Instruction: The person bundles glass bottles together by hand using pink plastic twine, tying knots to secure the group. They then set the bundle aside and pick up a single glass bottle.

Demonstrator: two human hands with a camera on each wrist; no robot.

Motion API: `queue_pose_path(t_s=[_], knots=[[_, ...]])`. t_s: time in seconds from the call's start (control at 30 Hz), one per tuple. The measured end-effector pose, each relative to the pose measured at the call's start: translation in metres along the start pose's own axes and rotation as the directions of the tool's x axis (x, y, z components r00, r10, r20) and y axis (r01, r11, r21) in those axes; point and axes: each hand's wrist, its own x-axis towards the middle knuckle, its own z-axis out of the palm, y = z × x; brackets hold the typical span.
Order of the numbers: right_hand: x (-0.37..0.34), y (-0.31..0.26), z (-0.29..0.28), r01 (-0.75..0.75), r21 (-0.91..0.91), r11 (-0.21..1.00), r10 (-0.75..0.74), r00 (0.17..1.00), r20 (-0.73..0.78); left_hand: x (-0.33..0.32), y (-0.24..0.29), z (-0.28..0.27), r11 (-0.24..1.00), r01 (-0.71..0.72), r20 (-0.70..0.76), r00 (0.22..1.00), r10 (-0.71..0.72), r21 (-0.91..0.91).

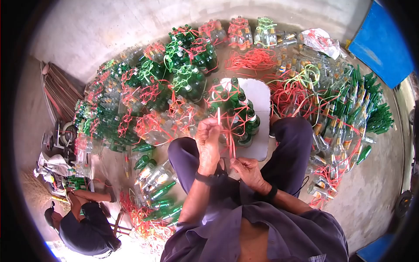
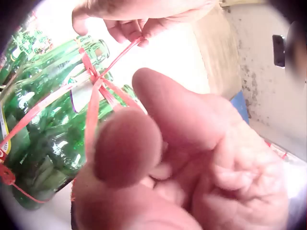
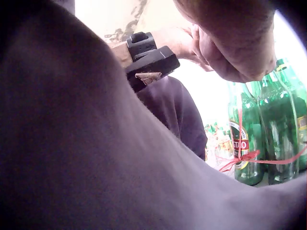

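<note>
A bundle of green glass bottles (image 1: 251, 121) stands upright on a white board between the person's knees, with red plastic strap (image 1: 230, 118) crossing over the necks. My right hand (image 1: 249, 171) pinches the strap's tail, pulled tight from the crossing at the bottle tops, as the left wrist view shows. My left hand (image 1: 208, 144) is raised beside the bundle, fingers bent near the straps; a thin pale strip (image 1: 218, 115) shows at its fingertips. Whether those fingers hold it, I cannot tell. Another red strap (image 3: 249, 156) circles the bottles lower down, knotted at the side.
Tied bottle bundles (image 1: 187, 81) crowd the left and back. Loose red strap (image 1: 251, 60) lies behind the white board (image 1: 260, 94). More loose bottles (image 1: 345, 113) lie to the right. Another person (image 1: 89, 227) sits at lower left. A blue panel (image 1: 384, 43) leans at the right.
</note>
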Motion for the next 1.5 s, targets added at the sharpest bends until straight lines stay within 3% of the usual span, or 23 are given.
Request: queue_pose_path(t_s=[0.13, 0.2, 0.33, 0.4, 0.43, 0.5, 0.53, 0.7, 0.77, 0.8, 0.87, 1.1, 1.17, 1.23, 1.33, 1.4, 1.43, 1.5], knots=[[0.005, 0.015, -0.011, 0.056, 0.002, 0.998, -0.056, 0.996, -0.073, 0.004, -0.005, -0.001, 1.000, -0.022, -0.010, 1.000, 0.022, -0.006], [0.009, 0.014, -0.017, 0.164, -0.111, 0.980, -0.177, 0.976, -0.124, 0.005, -0.005, -0.001, 0.999, -0.034, -0.022, 0.999, 0.034, 0.012], [0.015, 0.006, -0.026, 0.142, -0.099, 0.985, -0.157, 0.974, -0.161, 0.011, -0.002, 0.002, 1.000, 0.007, 0.012, 1.000, -0.007, 0.014], [0.021, 0.005, -0.028, 0.353, -0.203, 0.913, -0.392, 0.897, -0.202, 0.013, -0.002, 0.002, 1.000, 0.004, 0.022, 1.000, -0.004, 0.016], [0.021, 0.000, -0.030, 0.352, -0.204, 0.914, -0.391, 0.899, -0.199, 0.014, -0.003, 0.002, 0.999, 0.022, 0.024, 0.999, -0.023, 0.044], [0.019, -0.012, -0.034, 0.142, 0.027, 0.989, -0.132, 0.964, -0.230, 0.014, -0.005, 0.000, 0.997, 0.042, 0.022, 0.999, -0.044, 0.072], [0.021, -0.010, -0.040, 0.127, 0.098, 0.987, -0.106, 0.975, -0.194, 0.014, -0.006, -0.001, 0.996, 0.034, 0.029, 0.999, -0.036, 0.086], [0.019, -0.039, -0.051, 0.015, 0.083, 0.996, -0.012, 1.000, -0.028, 0.017, -0.005, 0.000, 0.994, 0.024, 0.030, 0.999, -0.027, 0.108], [0.018, -0.051, -0.051, -0.153, 0.060, 0.986, 0.145, 0.982, 0.120, 0.018, -0.003, 0.000, 0.989, 0.039, 0.029, 0.999, -0.044, 0.140], [0.019, -0.056, -0.049, -0.154, 0.060, 0.986, 0.146, 0.982, 0.120, 0.018, -0.003, 0.000, 0.989, 0.039, 0.028, 0.999, -0.044, 0.140], [0.023, -0.062, -0.041, -0.290, -0.038, 0.956, 0.293, 0.946, 0.142, 0.018, -0.002, 0.000, 0.987, 0.064, 0.031, 0.997, -0.069, 0.146], [0.052, -0.051, -0.035, -0.309, 0.100, 0.946, 0.274, 0.925, 0.262, 0.019, 0.001, 0.001, 0.986, 0.067, 0.037, 0.997, -0.074, 0.154], [0.055, -0.050, -0.032, -0.400, 0.389, 0.830, 0.331, 0.914, 0.232, 0.019, 0.001, 0.002, 0.989, 0.066, 0.037, 0.997, -0.071, 0.133], [0.055, -0.039, -0.031, -0.392, 0.429, 0.814, 0.345, 0.920, 0.185, 0.022, -0.006, 0.002, 0.992, 0.061, 0.030, 0.997, -0.065, 0.113], [0.051, -0.027, -0.030, -0.314, 0.299, 0.901, 0.300, 0.949, 0.093, 0.024, -0.008, 0.003, 0.992, 0.075, 0.002, 0.997, -0.076, 0.096], [0.048, -0.016, -0.023, -0.176, 0.141, 0.974, 0.177, 0.984, 0.006, 0.026, -0.007, 0.006, 0.990, 0.098, -0.017, 0.995, -0.097, 0.101], [0.050, -0.014, -0.021, -0.177, 0.141, 0.974, 0.178, 0.984, 0.005, 0.028, -0.006, 0.009, 0.988, 0.101, -0.020, 0.995, -0.099, 0.116], [0.052, -0.011, -0.019, -0.003, 0.014, 1.000, 0.002, 1.000, 0.005, 0.032, -0.003, 0.016, 0.986, 0.103, -0.023, 0.995, -0.101, 0.131]])
